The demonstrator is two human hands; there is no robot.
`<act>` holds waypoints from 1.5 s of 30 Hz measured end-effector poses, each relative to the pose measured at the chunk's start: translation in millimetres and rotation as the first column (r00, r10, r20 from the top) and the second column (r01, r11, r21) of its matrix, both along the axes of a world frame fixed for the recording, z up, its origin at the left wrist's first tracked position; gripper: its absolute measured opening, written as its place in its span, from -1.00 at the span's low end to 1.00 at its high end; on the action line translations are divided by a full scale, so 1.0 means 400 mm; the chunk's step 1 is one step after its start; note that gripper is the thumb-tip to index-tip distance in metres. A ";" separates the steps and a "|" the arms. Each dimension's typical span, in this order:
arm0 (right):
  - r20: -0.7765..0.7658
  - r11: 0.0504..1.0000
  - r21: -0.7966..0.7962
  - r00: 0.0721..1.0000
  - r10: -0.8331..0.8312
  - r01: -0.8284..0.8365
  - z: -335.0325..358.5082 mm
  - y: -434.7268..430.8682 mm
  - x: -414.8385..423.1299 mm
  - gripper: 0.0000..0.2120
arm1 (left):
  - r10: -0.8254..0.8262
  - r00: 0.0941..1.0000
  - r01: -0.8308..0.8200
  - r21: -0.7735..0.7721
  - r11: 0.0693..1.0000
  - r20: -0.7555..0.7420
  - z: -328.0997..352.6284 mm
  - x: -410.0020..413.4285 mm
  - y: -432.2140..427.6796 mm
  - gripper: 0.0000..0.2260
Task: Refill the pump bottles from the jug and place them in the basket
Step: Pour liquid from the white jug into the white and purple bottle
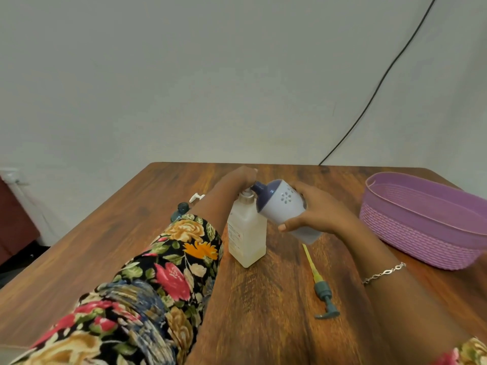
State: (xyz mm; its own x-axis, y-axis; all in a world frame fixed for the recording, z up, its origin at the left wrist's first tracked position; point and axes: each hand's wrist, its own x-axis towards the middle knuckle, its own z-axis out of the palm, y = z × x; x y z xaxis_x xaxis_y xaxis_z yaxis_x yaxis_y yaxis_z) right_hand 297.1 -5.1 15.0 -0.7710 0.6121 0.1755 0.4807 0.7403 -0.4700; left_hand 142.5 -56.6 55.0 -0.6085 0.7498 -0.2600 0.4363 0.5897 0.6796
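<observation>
A pale grey wall (184,75) fills the upper half of the frame, with a black cable (382,83) running down it from the upper right. Below it a brown wooden bench (263,299) fills the lower half.

A purple woven basket (411,227) stands at the right edge of the bench. A forearm in a floral sleeve (158,272) reaches in from the lower left, and a bare forearm comes in from the lower right.

At the centre of the frame the right hand (316,209) holds a white jug (282,204) with a dark purple top. Its thumb lies on the near side and its fingers wrap the far side. The jug is tipped to the left, its spout at the open neck of a white bottle (246,233). This bottle stands upright on the bench, just left of the jug.

The left hand (243,177) sits at the top of the white bottle with its fingers curled. Whether they grip the neck cannot be told.

A grey-green pump (322,291) with a yellow tube lies flat on the bench, lower right of the white bottle. A small dark bottle (181,209) stands behind the left forearm, with a white pump head (197,197) just beyond it. A silver bracelet (384,272) circles the right wrist.
</observation>
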 end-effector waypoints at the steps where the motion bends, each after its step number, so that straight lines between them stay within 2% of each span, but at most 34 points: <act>1: -0.006 1.000 -0.005 1.000 0.006 -0.006 0.001 -0.002 -0.001 -0.30 | 0.005 1.000 -0.005 -0.008 1.000 0.027 0.001 0.001 -0.004 -0.52; 4: -0.041 1.000 -0.021 0.999 0.021 -0.022 0.014 -0.003 0.001 -0.31 | 0.007 0.992 0.001 -0.063 0.998 0.122 0.013 -0.003 -0.004 -0.35; 7: -0.032 1.000 0.008 0.999 0.014 -0.014 0.025 -0.001 0.005 -0.28 | -0.001 0.990 0.013 -0.086 0.996 0.139 0.020 -0.008 -0.002 -0.32; 9: -0.018 1.000 0.024 1.000 0.009 -0.009 0.024 -0.001 0.004 -0.27 | -0.028 0.995 0.037 -0.087 0.996 0.096 0.017 -0.010 0.001 -0.39; 14: -0.002 1.000 0.015 1.000 0.004 -0.004 0.006 -0.002 -0.006 -0.31 | -0.169 0.972 0.140 -0.180 0.974 -0.160 -0.002 -0.017 -0.004 -0.71; 16: -0.007 1.000 0.003 1.000 0.002 -0.002 0.000 -0.002 -0.008 -0.32 | -0.193 0.965 0.150 -0.230 0.962 -0.176 -0.002 -0.012 -0.008 -0.70; 25: -0.026 1.000 0.005 1.000 0.011 -0.011 0.024 -0.001 -0.003 -0.27 | -0.143 0.990 0.140 -0.118 0.983 -0.014 0.033 -0.006 -0.015 -0.71; 28: -0.026 1.000 0.006 1.000 0.014 -0.014 0.017 0.000 -0.005 -0.28 | -0.194 0.981 0.193 -0.115 0.974 -0.001 0.030 0.002 -0.017 -0.74; 30: -0.039 1.000 -0.006 0.999 0.024 -0.025 0.008 0.000 -0.009 -0.30 | -0.213 0.976 0.207 -0.134 0.969 -0.035 0.020 -0.001 -0.018 -0.73; 34: -0.049 0.999 -0.019 0.998 0.028 -0.029 -0.006 -0.003 -0.012 -0.32 | -0.245 0.949 0.204 -0.207 0.957 -0.196 0.008 -0.007 -0.026 -0.69; 37: -0.060 0.999 -0.025 0.998 0.019 -0.021 -0.014 -0.009 -0.009 -0.32 | -0.247 0.940 0.193 -0.232 0.953 -0.236 0.003 -0.001 -0.019 -0.68; 39: -0.063 0.999 -0.032 0.998 0.012 -0.014 -0.014 -0.009 -0.004 -0.33 | -0.220 0.955 0.182 -0.193 0.964 -0.198 0.002 -0.002 -0.011 -0.70; 41: -0.061 0.999 -0.037 0.998 0.012 -0.014 -0.008 -0.009 -0.001 -0.33 | -0.171 0.981 0.157 -0.133 0.979 -0.096 0.007 -0.006 -0.008 -0.75; 45: -0.073 1.000 0.004 0.997 0.016 -0.015 0.015 -0.006 0.002 -0.28 | -0.063 0.997 0.067 -0.142 0.988 0.032 0.017 -0.013 -0.010 -0.59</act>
